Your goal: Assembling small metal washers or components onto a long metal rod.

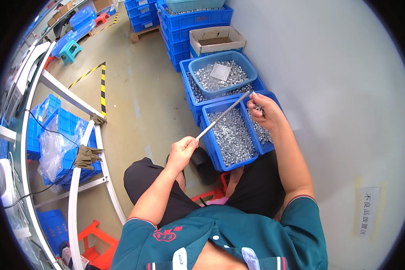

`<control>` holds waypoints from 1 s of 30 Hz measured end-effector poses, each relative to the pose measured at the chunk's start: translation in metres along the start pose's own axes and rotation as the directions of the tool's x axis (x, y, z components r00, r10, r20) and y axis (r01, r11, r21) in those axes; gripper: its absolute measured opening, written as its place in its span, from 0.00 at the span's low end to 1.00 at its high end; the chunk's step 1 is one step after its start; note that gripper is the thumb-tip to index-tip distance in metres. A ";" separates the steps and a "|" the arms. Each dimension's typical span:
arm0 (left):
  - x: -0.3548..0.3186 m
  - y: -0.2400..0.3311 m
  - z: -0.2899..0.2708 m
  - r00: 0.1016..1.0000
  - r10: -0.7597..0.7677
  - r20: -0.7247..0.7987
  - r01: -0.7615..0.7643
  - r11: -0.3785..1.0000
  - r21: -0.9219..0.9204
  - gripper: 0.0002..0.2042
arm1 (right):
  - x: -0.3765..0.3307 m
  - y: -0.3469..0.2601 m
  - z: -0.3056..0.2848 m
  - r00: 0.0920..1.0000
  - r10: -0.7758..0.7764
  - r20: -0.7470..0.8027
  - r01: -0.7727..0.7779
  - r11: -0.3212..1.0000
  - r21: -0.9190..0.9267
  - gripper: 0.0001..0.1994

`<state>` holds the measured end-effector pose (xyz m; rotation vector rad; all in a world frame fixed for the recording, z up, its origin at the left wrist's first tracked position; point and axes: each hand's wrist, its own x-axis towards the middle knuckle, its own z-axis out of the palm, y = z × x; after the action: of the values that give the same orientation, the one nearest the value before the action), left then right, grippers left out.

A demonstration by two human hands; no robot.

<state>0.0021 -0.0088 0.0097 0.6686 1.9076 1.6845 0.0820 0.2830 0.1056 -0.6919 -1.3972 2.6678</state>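
Observation:
My left hand point(182, 152) is closed around the lower end of a thin grey metal rod point(224, 115), which slants up and to the right. At the rod's far tip is my right hand point(266, 110), its fingers curled around several small metal parts point(259, 109) that look like nuts or short sleeves. Whether the rod's tip touches one of them I cannot tell. Both hands are above a blue divided bin point(252, 130), where many small silvery metal parts point(231, 137) fill the left compartment. My right hand and forearm partly cover the right compartment, which holds similar parts.
Beyond the bin, a light blue basin point(253, 72) of metal parts rests on another blue crate. Behind it are an open carton point(193, 41) and stacked blue crates point(177, 33). A grey wall point(337, 90) borders the right; a white frame point(69, 92) borders the left.

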 end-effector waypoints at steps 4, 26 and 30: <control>-0.002 -0.001 -0.001 1.000 -0.003 0.026 0.003 1.000 0.010 0.12 | 0.000 -0.003 -0.011 0.999 -0.027 0.037 0.024 0.995 0.096 0.09; -0.002 -0.003 -0.005 1.000 -0.002 0.022 -0.001 0.988 0.153 0.11 | -0.001 -0.012 -0.009 0.999 -0.040 -0.017 0.033 0.946 -0.323 0.10; 0.002 -0.008 -0.006 0.994 0.007 0.110 -0.008 1.000 0.005 0.12 | -0.006 -0.015 -0.007 0.997 -0.055 0.047 0.067 0.957 -0.284 0.10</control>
<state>-0.0035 -0.0133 0.0025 0.7559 1.8361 1.6129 0.0875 0.2961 0.1166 -0.6062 -1.8058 2.4703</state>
